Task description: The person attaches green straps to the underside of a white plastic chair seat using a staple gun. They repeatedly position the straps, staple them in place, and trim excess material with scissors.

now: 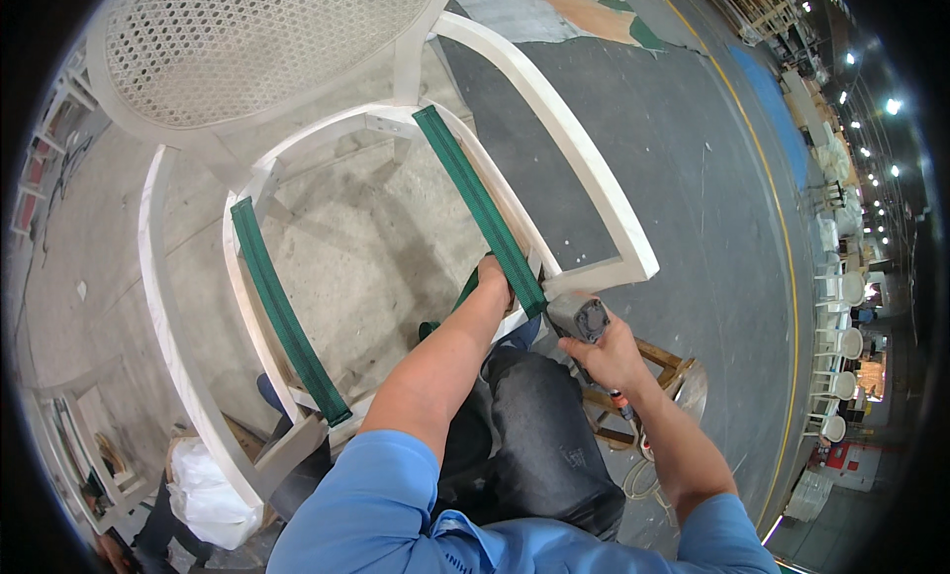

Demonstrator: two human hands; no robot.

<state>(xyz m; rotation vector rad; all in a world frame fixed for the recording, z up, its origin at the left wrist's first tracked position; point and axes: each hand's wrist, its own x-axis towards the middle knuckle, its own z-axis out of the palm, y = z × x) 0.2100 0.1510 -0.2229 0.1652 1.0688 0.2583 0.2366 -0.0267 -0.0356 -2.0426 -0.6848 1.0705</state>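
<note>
A white wooden chair frame [577, 129] with a woven cane back [247, 40] stands before me, its seat opening spanned by two green webbing straps. The left strap [282, 312] runs from the back rail to the front rail. Along the right side lies the other strap [475, 198]. My left hand [492, 277] reaches inside the seat opening and is closed on green webbing beneath the right strap; its fingers are partly hidden. A loose webbing tail [469, 289] hangs beside it. My right hand [616, 356] grips a grey staple gun [579, 317], its nose at the right strap's front end.
A wooden stool [658, 361] stands right of my knee, with a coiled hose [648, 480] below. A white plastic bag [208, 490] sits at lower left. The chair's armrests curve out on both sides. White chairs [839, 341] line the far right, beyond a yellow floor line [789, 277].
</note>
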